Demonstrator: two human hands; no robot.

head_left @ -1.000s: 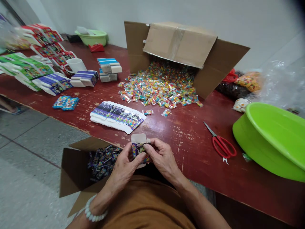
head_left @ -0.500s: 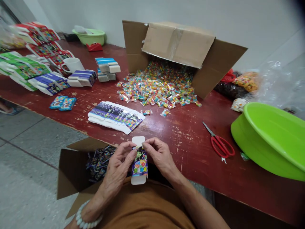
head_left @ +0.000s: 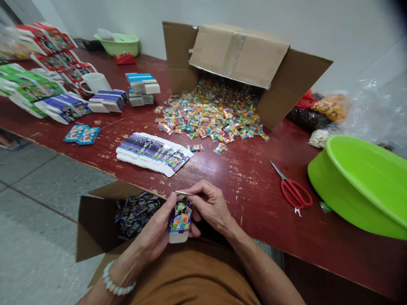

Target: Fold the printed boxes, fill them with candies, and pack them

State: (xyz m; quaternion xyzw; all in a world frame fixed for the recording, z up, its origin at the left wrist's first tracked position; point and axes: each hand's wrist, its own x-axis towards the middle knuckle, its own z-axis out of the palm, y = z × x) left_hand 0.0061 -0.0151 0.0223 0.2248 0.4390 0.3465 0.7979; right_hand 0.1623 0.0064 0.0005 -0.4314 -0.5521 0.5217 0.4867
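Note:
A small purple and black candy box (head_left: 181, 222) with a cartoon figure stands tilted in front of my body. My left hand (head_left: 159, 226) is wrapped round it from the left and below, with its thumb along the box's upper left edge. At the top, my right hand (head_left: 211, 207) pinches the white end flap, which is seen nearly edge-on. The flap at the lower end sticks out. A fanned stack of flat purple cartons (head_left: 152, 152) lies on the table just beyond my hands. Two loose wrapped candies (head_left: 220, 148) lie beside that stack.
A tipped cardboard box (head_left: 238, 55) spills wrapped candies (head_left: 203, 116) over the red table (head_left: 241, 186). Red-handled scissors (head_left: 294, 190) and a green basin (head_left: 359, 186) are at right. Boxed stacks (head_left: 54, 63) and a white mug (head_left: 94, 82) stand left. Below, an open carton (head_left: 95, 228) holds dark packets.
The candy box's top flap has been bent over by my right hand. My left hand has shifted from pinching the box's upper edge to cradling it round the side.

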